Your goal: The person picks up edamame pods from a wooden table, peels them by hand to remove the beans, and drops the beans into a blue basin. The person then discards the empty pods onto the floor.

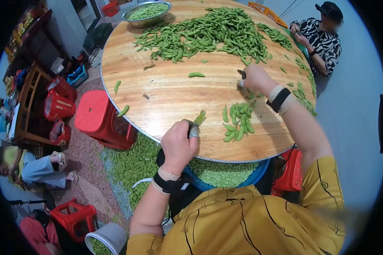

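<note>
My left hand (pixel 178 143) is closed at the near edge of the round wooden table (pixel 166 91), pinching a green soybean pod (pixel 199 118) that points up between thumb and finger. Wrappings cover some fingertips on both hands. Further out, my right hand (pixel 258 80) is curled low over the tabletop with a dark cover on its thumb; what its fingers hold is hidden. Just nearer than that hand lies a small pile of soybean pods (pixel 241 120). Below the table edge, in front of my body, a blue basin (pixel 258 166) holds pale green shelled beans (pixel 225 172).
A large heap of pods (pixel 221 34) covers the table's far side, beside a metal bowl (pixel 136 21) of shelled beans. Another person (pixel 323 42) sits at the far right. Red stools (pixel 91 112), a white bucket (pixel 110 238) and pods on the floor (pixel 132 163) lie left.
</note>
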### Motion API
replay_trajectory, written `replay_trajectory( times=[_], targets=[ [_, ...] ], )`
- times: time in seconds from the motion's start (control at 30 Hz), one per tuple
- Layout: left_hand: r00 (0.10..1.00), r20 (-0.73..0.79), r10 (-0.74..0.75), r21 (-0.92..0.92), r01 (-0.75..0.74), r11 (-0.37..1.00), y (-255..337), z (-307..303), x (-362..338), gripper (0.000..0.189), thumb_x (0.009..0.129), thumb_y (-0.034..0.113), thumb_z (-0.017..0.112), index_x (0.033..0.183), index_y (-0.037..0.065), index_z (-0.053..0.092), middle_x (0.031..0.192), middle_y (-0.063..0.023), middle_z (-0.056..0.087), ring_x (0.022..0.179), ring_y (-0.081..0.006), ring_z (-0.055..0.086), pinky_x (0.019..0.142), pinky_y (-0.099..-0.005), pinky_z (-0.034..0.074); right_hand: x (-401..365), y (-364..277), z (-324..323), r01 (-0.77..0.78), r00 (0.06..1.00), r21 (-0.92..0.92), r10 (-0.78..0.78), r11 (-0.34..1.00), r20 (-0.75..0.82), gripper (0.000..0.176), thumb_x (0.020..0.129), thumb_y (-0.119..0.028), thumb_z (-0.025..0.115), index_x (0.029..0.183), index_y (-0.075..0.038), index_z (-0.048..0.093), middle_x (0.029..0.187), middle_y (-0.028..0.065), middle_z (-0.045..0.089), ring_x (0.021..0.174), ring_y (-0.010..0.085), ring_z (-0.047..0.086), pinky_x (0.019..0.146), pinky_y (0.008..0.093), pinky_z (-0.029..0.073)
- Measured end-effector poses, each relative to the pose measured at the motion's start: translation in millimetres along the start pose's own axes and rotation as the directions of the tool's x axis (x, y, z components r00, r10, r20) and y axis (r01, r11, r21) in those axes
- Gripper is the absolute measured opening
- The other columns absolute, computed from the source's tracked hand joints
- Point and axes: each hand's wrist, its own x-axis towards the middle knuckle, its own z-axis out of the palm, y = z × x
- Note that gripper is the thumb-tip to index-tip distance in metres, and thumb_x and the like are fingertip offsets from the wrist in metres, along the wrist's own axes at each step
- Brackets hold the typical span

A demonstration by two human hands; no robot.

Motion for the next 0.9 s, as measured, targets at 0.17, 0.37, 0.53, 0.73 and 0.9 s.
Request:
replay_trajectory(
  times=[0.17,0.37,0.53,0.73,0.9],
  targets=[
    [1.000,-0.024,-0.003,-0.010,0.003,1.000,-1.2,2.5,-2.9,0.009,0.076,0.011,0.061,0.077,0.004,0.056,0.070,-0.0154,0.056,0.065,-0.0355,0.056,0.056,-0.0407,0.044,-0.1,-5.1,11.3,-0.220,0.974,0.093,0.213,0.971,0.082,0.026,0.068,-0.018,0.067,0.074,0.007,0.066,0.072,0.0253,0.063,0.071,0.0381,0.064,0.067,0.0414,0.052],
    [0.994,-0.036,-0.108,-0.203,0.098,0.974,0.8,-13.4,-5.4,0.008,0.076,0.007,0.060,0.080,0.001,0.058,0.070,-0.0156,0.058,0.063,-0.0326,0.058,0.056,-0.0380,0.045,-3.0,-13.6,21.8,-0.175,0.979,0.176,0.191,0.969,-0.078,0.020,0.069,-0.016,0.065,0.070,0.004,0.067,0.074,0.0250,0.064,0.072,0.0369,0.065,0.068,0.0410,0.052],
    [0.968,-0.081,-0.239,-0.290,0.206,0.935,-1.6,-23.2,-21.8,0.007,0.078,0.005,0.059,0.081,-0.001,0.059,0.065,-0.0133,0.057,0.055,-0.0224,0.055,0.053,-0.0330,0.044,-18.2,-47.7,12.4,0.112,0.992,0.091,-0.107,0.990,-0.063,0.018,0.068,-0.016,0.064,0.074,0.002,0.065,0.076,0.0232,0.064,0.074,0.0365,0.063,0.070,0.0420,0.051],
    [0.937,-0.108,-0.332,-0.407,0.263,0.875,-3.8,-28.9,-37.5,0.007,0.081,0.005,0.060,0.081,-0.001,0.059,0.061,-0.0072,0.055,0.054,-0.0115,0.048,0.052,-0.0281,0.041,-52.1,-114.9,19.0,0.444,0.893,0.275,-0.447,0.853,-0.054,0.021,0.069,-0.014,0.063,0.084,0.000,0.061,0.077,0.0229,0.062,0.074,0.0408,0.060,0.068,0.0452,0.048],
    [0.929,-0.107,-0.354,-0.386,0.290,0.876,-2.5,-31.1,-42.5,0.007,0.081,0.005,0.060,0.081,-0.002,0.059,0.062,-0.0083,0.056,0.054,-0.0131,0.048,0.052,-0.0295,0.041,-53.5,-119.8,35.1,0.541,0.840,0.215,-0.533,0.813,-0.099,0.017,0.074,-0.014,0.062,0.084,0.000,0.060,0.077,0.0224,0.061,0.074,0.0401,0.059,0.066,0.0435,0.048]
  ],
)
